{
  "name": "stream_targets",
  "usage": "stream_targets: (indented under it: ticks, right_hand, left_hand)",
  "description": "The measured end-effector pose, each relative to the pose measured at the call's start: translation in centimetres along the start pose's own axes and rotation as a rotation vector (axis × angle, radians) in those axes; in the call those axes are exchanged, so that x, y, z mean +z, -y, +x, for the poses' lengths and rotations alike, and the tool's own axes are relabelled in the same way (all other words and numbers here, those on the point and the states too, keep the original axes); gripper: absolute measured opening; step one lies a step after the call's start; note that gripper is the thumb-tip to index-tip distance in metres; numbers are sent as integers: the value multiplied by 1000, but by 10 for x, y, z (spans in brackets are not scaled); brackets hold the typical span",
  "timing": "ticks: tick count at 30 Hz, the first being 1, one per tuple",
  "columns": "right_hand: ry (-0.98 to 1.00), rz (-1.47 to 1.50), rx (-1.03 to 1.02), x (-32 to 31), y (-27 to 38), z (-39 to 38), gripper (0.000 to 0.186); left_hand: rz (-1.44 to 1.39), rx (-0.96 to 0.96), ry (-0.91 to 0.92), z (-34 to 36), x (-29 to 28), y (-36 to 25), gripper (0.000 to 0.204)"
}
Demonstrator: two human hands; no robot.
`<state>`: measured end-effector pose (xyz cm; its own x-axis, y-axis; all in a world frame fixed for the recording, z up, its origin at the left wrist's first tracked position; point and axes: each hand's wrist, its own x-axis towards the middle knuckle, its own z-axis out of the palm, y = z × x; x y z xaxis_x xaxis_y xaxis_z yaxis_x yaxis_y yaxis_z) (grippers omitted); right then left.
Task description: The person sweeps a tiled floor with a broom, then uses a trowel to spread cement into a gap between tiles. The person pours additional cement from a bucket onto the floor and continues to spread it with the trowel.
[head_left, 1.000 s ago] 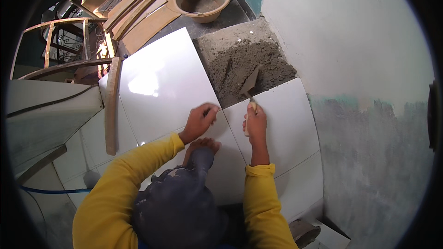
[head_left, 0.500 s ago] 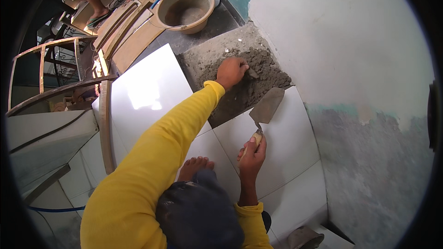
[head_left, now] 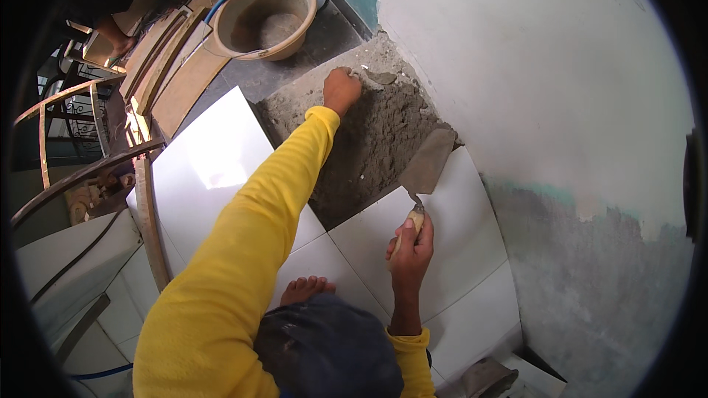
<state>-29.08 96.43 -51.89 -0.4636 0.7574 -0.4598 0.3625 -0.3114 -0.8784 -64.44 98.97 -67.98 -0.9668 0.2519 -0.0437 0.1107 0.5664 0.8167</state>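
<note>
My right hand (head_left: pixel 411 254) is wrapped round the wooden handle of a trowel (head_left: pixel 430 162). The trowel's grey blade points away from me, over the edge between a white floor tile (head_left: pixel 450 228) and the patch of damp mortar (head_left: pixel 369 158). Reaching across the mortar, my left hand (head_left: pixel 342 91) is closed near its far edge. Its fingers are curled under, so whatever they hold is hidden. Beside that hand lies a flat grey lump (head_left: pixel 381 77). The mortar looks rough and crumbly, with small pale bits in it.
A round tan basin (head_left: pixel 265 18) stands beyond the mortar. Wooden boards (head_left: pixel 173 66) lie at the upper left, near another person's leg (head_left: pixel 114 33). A glossy white tile (head_left: pixel 214 155) borders the mortar's left side; a plastered wall (head_left: pixel 531 88) rises at right. My bare foot (head_left: pixel 306 290) rests on tiles.
My left hand has moved away from me and left across the mortar, toward its far edge. The mortar it was over now looks more spread out. My right hand still holds the trowel low.
</note>
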Motion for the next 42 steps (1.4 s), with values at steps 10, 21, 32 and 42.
stream_targets:
  ticks: [10, 21, 32, 42]
  right_hand:
    - [9, -43, 30, 40, 39, 69, 49]
    - [-106, -105, 110, 2, 12, 23, 46]
    - [-117, -95, 154, -16, 12, 10, 49]
    - [140, -168, 281, 6, 27, -16, 57]
  left_hand:
    - [210, 555, 78, 0, -1, -16, 22]
    - [84, 384, 268, 3, -18, -35, 17]
    - [-14, 813, 452, -94, -59, -21, 18]
    - [18, 585, 389, -102, -71, -11, 18]
